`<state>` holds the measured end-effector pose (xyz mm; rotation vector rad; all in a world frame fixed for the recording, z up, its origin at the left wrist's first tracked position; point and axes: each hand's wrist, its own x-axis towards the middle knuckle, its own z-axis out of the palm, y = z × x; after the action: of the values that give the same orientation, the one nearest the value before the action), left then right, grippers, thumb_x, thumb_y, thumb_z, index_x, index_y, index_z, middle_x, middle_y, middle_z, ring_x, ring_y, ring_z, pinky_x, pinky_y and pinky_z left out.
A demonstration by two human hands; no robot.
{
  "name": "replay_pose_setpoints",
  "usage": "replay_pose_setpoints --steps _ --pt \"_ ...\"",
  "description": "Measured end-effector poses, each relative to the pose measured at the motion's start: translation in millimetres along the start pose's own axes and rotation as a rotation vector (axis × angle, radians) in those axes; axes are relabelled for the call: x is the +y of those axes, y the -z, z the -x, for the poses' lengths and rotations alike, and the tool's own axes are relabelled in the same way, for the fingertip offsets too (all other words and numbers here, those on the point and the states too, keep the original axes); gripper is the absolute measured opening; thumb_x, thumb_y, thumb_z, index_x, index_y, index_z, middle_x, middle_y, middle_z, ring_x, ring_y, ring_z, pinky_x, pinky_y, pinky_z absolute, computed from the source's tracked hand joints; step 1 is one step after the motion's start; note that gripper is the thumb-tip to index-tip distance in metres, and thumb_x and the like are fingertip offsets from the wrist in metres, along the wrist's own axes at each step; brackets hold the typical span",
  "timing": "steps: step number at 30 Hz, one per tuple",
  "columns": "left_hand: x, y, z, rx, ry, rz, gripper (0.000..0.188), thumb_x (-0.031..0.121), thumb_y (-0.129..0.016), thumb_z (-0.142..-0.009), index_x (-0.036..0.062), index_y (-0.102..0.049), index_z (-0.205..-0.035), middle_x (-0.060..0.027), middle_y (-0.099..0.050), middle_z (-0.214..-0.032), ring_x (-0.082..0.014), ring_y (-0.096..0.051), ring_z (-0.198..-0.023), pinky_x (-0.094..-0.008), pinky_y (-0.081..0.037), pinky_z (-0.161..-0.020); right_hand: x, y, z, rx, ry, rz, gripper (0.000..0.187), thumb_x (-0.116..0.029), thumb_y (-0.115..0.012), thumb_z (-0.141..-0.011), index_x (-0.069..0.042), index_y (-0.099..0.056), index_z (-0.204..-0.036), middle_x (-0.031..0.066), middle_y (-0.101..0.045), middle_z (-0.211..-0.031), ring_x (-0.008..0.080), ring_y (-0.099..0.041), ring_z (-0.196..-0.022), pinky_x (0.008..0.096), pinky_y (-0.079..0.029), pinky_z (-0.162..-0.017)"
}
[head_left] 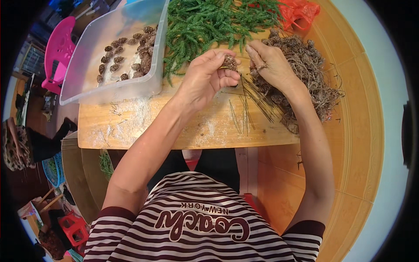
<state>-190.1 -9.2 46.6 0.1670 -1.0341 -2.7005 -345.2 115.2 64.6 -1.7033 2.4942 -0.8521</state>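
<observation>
Head view, from my seat: where's the pine cone (229, 63)?

Up at my left hand (205, 72), over the table's middle. Thumb on top, fingers curled below; I read that as a grip.

Long axis?

Can't call it. Cone looks stubby, partly covered by the fingers.

And my right hand (276, 65)?

Right of the cone, about level with it, clear gap, not touching. Thumb and fingers drawn together toward the cone. Can't tell if something thin sits in that pinch.

So left is nearer?

Left is on it. From my right hand, the cone lies straight across to the left; I'd judge that sideways gap is what matters.

Anything in the gap?

Thin dark stems (260, 102) on the table (104, 126), a loose bunch just nearer my body. Long axis slants: far ends up toward the gap, near ends down to the right. A few more lie apart on the left, closer to upright in frame.

Farther out?

Tangled brown heap (310, 70) right beside and beyond my right hand. Green sprigs (205, 26) past both hands, red plastic bag (301, 13) at far right. Clear bin (126, 91) on the left, more cones (115, 67) inside.
</observation>
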Motion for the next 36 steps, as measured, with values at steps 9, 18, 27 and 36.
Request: replay_pose_setpoints --steps 9,18,27,36 --pt "85.2 -13.4 41.6 0.101 -0.591 -0.812 0.023 0.016 -0.056 -0.091 -0.0008 -0.060 -0.107 -0.0089 -0.065 -0.087 -0.0130 -0.062 -0.073 -0.0246 -0.051 -0.067 -5.1 9.4 6.2 0.004 0.007 -0.027 0.024 -0.023 -0.048 -0.096 -0.001 -0.055 -0.089 0.0120 -0.059 -0.068 0.0190 -0.059 -0.061 0.0317 -0.047 -0.059" --pt "125.3 26.1 60.0 0.394 -0.965 -1.871 0.028 0.018 -0.060 -0.088 0.0059 -0.060 -0.113 -0.0088 -0.062 -0.107 -0.0170 -0.060 -0.090 -0.0303 -0.050 -0.073 0.4 19.7 1.6 0.041 -0.060 -0.366 0.042 -0.036 -0.040 -0.099 0.001 -0.059 -0.091 0.0047 -0.065 -0.076 0.0141 -0.057 -0.085 0.0318 -0.044 -0.082" --pt "-3.4 -12.4 9.9 -0.075 -0.740 -1.696 0.037 0.016 -0.065 -0.080 -0.0034 -0.053 -0.109 -0.0191 -0.057 -0.103 -0.0337 -0.057 -0.095 -0.0417 -0.047 -0.080 -0.9 26.0 -1.5 0.118 -0.252 -0.666 0.050 -0.042 -0.035 -0.099 0.004 -0.056 -0.104 0.0085 -0.067 -0.083 0.0161 -0.057 -0.093 0.0323 -0.041 -0.089" --pt "-29.7 -38.0 -50.1 -0.089 -0.463 -1.510 0.050 0.023 -0.066 -0.077 -0.0054 -0.047 -0.114 -0.0275 -0.055 -0.109 -0.0397 -0.058 -0.096 -0.0465 -0.047 -0.081 -15.2 20.0 1.5 0.124 -0.218 -0.446 0.048 -0.040 -0.038 -0.098 0.004 -0.054 -0.110 0.0124 -0.064 -0.093 0.0191 -0.059 -0.089 0.0315 -0.045 -0.082"
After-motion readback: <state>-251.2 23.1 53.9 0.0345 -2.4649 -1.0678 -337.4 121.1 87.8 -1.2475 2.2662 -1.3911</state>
